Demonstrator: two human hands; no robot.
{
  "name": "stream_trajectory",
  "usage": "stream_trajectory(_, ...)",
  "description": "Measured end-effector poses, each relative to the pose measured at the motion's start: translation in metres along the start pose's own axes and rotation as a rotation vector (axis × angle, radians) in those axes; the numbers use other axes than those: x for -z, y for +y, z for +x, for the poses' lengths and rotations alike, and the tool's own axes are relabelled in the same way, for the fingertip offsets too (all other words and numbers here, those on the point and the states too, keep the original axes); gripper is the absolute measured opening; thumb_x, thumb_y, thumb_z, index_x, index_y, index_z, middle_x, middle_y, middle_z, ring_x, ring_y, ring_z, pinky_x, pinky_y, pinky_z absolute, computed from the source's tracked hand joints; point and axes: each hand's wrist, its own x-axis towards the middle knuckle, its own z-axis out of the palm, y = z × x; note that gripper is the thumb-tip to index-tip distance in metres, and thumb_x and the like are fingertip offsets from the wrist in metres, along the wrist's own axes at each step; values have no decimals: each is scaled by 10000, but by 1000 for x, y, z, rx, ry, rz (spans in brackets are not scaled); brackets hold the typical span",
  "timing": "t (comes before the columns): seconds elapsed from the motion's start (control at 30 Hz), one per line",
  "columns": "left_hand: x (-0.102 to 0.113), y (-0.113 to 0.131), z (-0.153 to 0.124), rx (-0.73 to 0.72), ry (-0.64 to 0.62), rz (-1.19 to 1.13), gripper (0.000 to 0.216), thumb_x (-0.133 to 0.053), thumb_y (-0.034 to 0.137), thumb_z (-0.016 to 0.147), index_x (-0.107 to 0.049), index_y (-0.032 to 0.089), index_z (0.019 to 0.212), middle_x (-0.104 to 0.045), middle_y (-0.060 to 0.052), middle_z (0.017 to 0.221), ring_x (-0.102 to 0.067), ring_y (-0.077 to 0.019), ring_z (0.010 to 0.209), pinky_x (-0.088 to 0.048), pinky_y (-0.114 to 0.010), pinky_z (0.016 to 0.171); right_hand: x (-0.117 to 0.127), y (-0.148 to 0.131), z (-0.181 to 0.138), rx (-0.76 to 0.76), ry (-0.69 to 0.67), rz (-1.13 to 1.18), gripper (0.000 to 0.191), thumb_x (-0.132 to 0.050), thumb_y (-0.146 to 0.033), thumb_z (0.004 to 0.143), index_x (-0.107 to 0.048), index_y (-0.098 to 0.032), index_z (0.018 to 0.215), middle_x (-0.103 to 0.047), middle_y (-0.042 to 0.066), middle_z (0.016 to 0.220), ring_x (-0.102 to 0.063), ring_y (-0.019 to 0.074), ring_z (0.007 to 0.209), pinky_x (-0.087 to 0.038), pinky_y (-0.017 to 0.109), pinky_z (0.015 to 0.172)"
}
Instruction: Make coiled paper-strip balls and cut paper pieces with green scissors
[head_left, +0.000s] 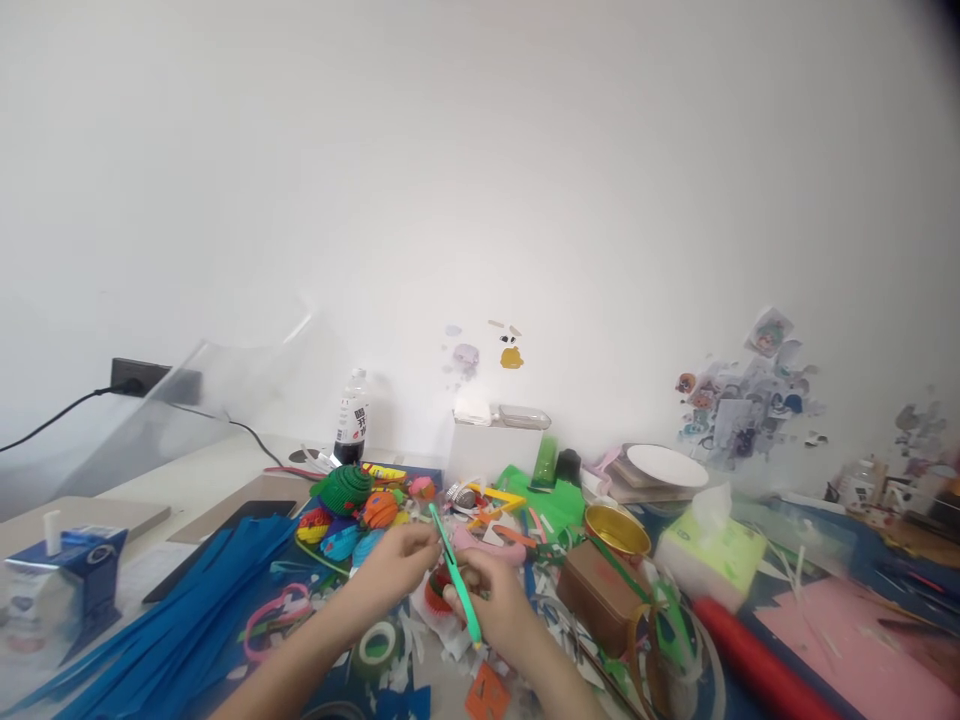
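A long, thin teal-green strip [466, 603] slants between my hands. My left hand [397, 562] is closed, its fingertips pinched at the upper part of the strip. Around its lower half, the thumb and fingers of my right hand [499, 605] are closed. Whether the strip is paper or a tool cannot be made out. A small red ribbed round piece [437, 592] sits just behind the strip, between the hands, partly hidden by the right fingers. Left of my hands lie coloured ribbed balls, among them a green ribbed dome [345, 490] and an orange ball [382, 509].
Blue paper strips [187, 600] spread at left beside a blue-and-white carton [67, 590]. Paper scraps and a roll of tape [377, 641] lie near. To the right are a brown box [604, 595], a gold tin [619, 530], a tissue box [712, 550] and a red roll [757, 655].
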Motion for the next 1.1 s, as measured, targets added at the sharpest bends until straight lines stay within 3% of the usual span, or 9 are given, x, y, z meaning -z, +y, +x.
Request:
stream_trajectory(0.27,4,-3,2,13,4,30,225,-442,307,664,-315,222,497,-242,104,413,-240,-73,386,-189,-215,409,1,5,1,-14,18,-98,136,-598,-139,674,-620,-145,808,-334,-84,506,-292,74,482,-231,202,459)
stream_trajectory(0.37,-5,-12,6,-41,91,43,236,-408,387,728,-397,215,567,-336,80,475,-340,-101,441,-275,-219,441,-1,5,2,-8,76,-83,135,-593,-171,696,-612,-146,827,-324,-87,502,-281,74,472,-227,203,453)
stream_trajectory(0.47,-19,-20,4,-101,214,72,254,-376,426,774,-459,208,671,-475,30,631,-457,-144,609,-369,-242,572,-5,5,4,-11,131,-85,125,-610,-183,694,-607,-141,811,-333,-86,497,-286,75,470,-220,204,446)
stream_trajectory(0.63,-33,-25,-3,-107,371,138,254,-342,412,804,-451,217,682,-498,10,664,-464,-173,643,-370,-266,607,-10,5,4,-6,117,-19,150,-629,-206,699,-618,-140,833,-360,-81,499,-304,75,467,-229,202,440)
stream_trajectory(1.1,-11,-12,-1,-112,237,179,240,-384,346,760,-434,206,571,-425,48,559,-409,-141,556,-305,-240,519,-9,0,4,-5,40,145,252,-640,-283,686,-642,-134,889,-382,-68,505,-309,70,444,-238,202,428)
